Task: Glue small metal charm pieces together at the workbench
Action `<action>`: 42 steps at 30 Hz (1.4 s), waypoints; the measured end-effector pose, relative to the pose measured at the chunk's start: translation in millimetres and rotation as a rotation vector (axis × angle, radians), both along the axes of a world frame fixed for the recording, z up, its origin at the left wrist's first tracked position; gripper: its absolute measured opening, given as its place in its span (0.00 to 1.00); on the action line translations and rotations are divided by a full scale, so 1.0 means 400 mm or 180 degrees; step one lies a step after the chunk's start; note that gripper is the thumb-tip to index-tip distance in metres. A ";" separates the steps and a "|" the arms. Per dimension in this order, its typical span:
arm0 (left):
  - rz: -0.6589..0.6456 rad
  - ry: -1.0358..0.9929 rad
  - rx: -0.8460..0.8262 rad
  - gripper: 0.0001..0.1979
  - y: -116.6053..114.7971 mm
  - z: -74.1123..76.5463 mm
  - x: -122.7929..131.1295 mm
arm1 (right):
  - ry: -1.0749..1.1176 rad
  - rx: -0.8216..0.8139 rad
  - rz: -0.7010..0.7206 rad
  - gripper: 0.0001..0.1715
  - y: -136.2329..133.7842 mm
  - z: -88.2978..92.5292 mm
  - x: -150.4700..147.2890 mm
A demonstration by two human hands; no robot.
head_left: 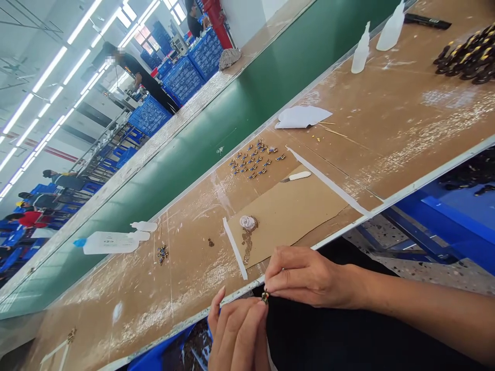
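My left hand (240, 332) pinches a tiny painted figurine (265, 296), dark with spots of red and yellow, just off the table's front edge. Fingertips of my right hand (299, 275) close on the same piece from the upper right; whether they hold something else too small to see, I cannot tell. Beyond the hands a sheet of brown cardboard (288, 214) is taped to the table. On it lie a white-handled knife (297, 176) and a small round pot (248, 222) with whitish contents. Several small blue and yellow figurines (253, 161) stand in a group behind the cardboard.
White squeeze bottles (361, 50), a white cloth or paper (303, 117) and dark brown pieces (469, 56) lie to the right. A larger bottle (110, 242) and a small figurine cluster (162, 253) are at left. Behind runs a green conveyor belt (216, 123); people work farther off.
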State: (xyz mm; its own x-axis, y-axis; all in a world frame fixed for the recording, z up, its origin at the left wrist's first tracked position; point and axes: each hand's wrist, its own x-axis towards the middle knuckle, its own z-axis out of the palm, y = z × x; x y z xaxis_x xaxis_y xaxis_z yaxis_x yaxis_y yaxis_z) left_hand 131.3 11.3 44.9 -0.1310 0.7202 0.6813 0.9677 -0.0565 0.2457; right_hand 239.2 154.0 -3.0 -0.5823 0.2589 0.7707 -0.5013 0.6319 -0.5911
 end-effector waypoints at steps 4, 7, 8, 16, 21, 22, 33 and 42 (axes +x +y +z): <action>-0.0032 -0.0021 -0.0041 0.08 0.002 0.013 0.006 | 0.0039 -0.0014 0.0014 0.06 -0.005 -0.005 -0.001; 0.0001 -0.0082 -0.0017 0.09 -0.006 0.009 0.004 | 0.0095 -0.0007 0.0008 0.07 -0.004 -0.002 0.001; 0.0028 -0.0125 0.0001 0.10 -0.012 0.004 -0.001 | 0.0102 -0.0005 -0.0020 0.08 0.001 0.001 0.002; 0.0861 -0.1071 -0.0054 0.08 0.048 -0.024 -0.225 | -0.0236 -0.0359 -0.1432 0.09 0.184 0.004 -0.028; 0.0761 -0.2552 -0.1080 0.14 0.273 -0.003 -0.373 | -0.0353 -0.0500 -0.2183 0.11 0.296 -0.043 -0.073; 0.0640 -0.2568 -0.1195 0.13 0.318 -0.006 -0.390 | -0.0360 -0.0444 -0.2188 0.11 0.303 -0.054 -0.077; 0.0354 -0.2313 -0.2142 0.10 0.588 -0.118 -0.450 | -0.0441 -0.0089 -0.2184 0.11 0.304 -0.070 -0.086; 0.0542 -0.2174 -0.1968 0.09 0.530 -0.069 -0.478 | -0.0494 -0.0043 -0.2141 0.12 0.296 -0.055 -0.073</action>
State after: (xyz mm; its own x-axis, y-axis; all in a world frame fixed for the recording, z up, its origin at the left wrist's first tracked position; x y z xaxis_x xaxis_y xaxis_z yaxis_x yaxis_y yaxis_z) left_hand -60.0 223.2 17.4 -0.4986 0.8632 -0.0796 0.5858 0.4032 0.7030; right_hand 209.8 272.2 -25.1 -0.3951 0.6115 0.6855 0.0881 0.7680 -0.6343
